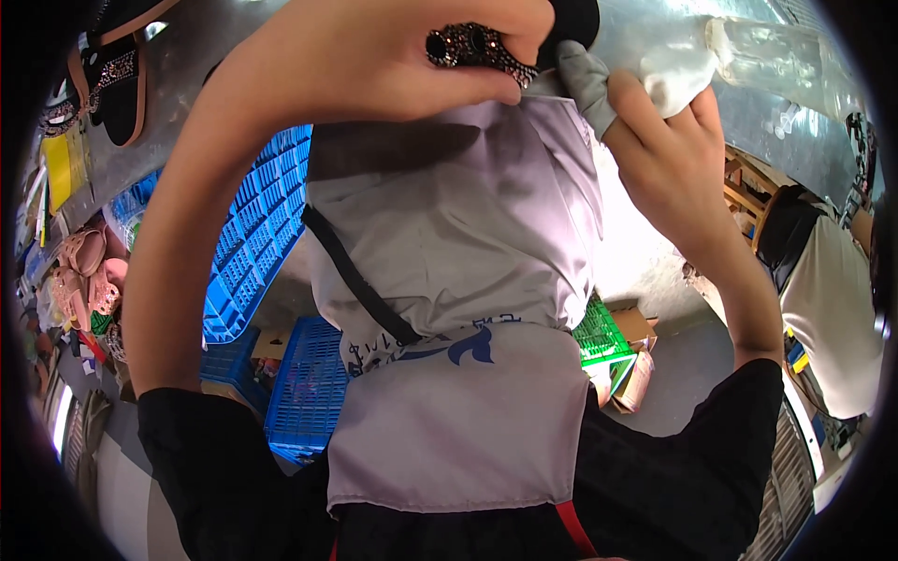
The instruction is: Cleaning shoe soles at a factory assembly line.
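Observation:
My left hand (pixel 468 47) is closed around a black sandal with a dark rhinestone strap (pixel 477 45), at the top middle. Part of its smooth black sole (pixel 577 21) shows past my fingers. My right hand (pixel 659 131) is beside it, fingers curled against a whitish, cloth-like wad (pixel 675 77); what exactly it grips is unclear. A grey cover (pixel 585 77) sits on its thumb, which lies against the sandal's edge. A grey apron (pixel 449 224) with a black strap hangs in front of me, under both hands.
A clear plastic bottle (pixel 781 58) lies on the shiny metal tabletop (pixel 645 28) at the right. Black rhinestone sandals (pixel 120 93) rest at the left. Blue crates (pixel 257 224), a green crate (pixel 601 337) and pink sandals (pixel 89 271) are lower down. A person's light-clothed leg (pixel 832 309) is at the far right.

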### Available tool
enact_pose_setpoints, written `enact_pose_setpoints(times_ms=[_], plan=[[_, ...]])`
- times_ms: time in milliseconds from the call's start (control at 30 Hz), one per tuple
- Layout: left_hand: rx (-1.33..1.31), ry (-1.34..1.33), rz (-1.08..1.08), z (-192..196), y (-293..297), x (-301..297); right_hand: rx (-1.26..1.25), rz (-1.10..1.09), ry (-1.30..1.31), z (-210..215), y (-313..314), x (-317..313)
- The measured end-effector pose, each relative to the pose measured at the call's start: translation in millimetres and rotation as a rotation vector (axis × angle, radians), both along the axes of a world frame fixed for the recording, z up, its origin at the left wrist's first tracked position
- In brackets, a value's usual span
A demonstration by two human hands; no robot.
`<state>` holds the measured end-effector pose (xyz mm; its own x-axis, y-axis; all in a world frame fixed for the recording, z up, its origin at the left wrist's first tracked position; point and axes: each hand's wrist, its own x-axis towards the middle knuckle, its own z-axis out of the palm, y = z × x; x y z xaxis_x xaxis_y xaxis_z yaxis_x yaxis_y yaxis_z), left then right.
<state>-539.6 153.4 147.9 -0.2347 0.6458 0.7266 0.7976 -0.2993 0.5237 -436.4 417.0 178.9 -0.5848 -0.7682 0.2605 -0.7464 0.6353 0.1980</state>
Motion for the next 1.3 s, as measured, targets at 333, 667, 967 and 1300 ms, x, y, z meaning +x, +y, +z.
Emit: enact_pose_setpoints(times_ms=[333, 667, 967, 1300], plan=[[0.060, -0.203, -0.094, -2, 3, 2, -0.066, 0.010, -0.108, -2, -9, 0], [-0.576, -0.052, 0.196, 42, -12, 8, 0.016, -0.106, -0.202, 9, -33, 6], [-0.111, -0.515, -0.135, 27, -6, 11, -0.064, -0.217, -0.107, 6, -42, 22], [-0.647, -0.202, 0.155, 48, -1, 20, -0.255, -0.398, -0.334, -3, -30, 92]])
